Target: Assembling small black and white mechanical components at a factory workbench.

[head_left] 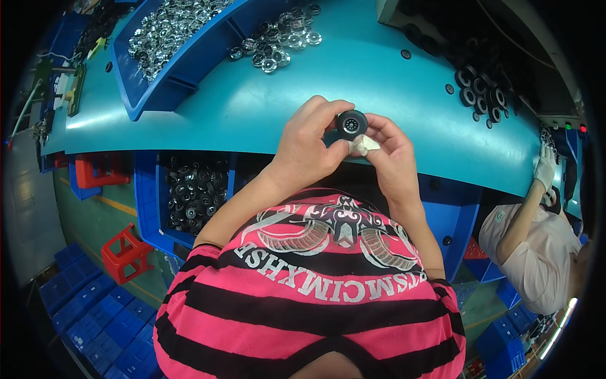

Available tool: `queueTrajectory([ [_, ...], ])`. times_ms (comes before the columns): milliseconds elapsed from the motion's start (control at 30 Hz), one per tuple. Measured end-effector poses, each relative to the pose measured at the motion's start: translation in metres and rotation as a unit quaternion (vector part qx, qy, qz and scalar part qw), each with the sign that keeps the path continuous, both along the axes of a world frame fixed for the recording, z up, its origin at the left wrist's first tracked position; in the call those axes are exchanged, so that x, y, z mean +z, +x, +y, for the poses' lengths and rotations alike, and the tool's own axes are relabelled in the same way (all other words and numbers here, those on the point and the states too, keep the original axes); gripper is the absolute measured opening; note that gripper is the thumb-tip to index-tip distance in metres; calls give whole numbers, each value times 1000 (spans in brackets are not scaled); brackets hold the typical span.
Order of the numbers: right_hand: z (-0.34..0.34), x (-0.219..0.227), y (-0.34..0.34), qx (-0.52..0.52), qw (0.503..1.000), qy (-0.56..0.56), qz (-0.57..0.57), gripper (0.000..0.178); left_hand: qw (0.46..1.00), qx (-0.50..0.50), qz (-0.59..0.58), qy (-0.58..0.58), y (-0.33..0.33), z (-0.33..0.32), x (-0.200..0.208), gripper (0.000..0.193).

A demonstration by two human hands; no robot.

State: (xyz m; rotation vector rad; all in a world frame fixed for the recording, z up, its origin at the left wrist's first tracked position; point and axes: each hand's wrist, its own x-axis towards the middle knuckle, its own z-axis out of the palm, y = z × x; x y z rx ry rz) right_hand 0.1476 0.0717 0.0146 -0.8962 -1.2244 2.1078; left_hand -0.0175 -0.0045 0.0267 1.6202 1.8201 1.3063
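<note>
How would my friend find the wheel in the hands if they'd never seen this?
Look at the long teal table, then go to its near edge, around the middle. There, between the left hand and right hand, is the wheel: black tyre, silvery centre. Unlike the black wheels lying further right, this one is held up in fingers.

A red stool (113,256) near many blue crates (122,323) on the green floor (88,221).
</note>
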Motion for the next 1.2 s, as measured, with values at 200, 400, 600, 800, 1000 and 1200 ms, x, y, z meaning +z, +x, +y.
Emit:
queueTrajectory([
  [200, 3, -1, 2, 16, 997, -65, 30, 37, 999, -7, -42, 6, -1, -2, -2, 47],
  [400, 3, -2, 2, 0, 997, -68, 26, 33, 995, -26, -92, -27, 1, -2, -2, 46],
  [600, 6, -4, 6, 23, 999, -41, -5, 29, 874, -52, -476, -81, 1, -1, -10, 33],
  [800, 8, -2, 6, 36, 998, -48, 1, 26, 846, -56, -521, -94, 1, 1, -22, 31],
  [1000, 10, -3, 6, 41, 997, -67, 12, 26, 824, -45, -556, -104, 5, 3, -17, 28],
  [1200, 10, -9, 8, 40, 995, -89, 37, 29, 816, -53, -565, -110, 5, 4, -23, 32],
])
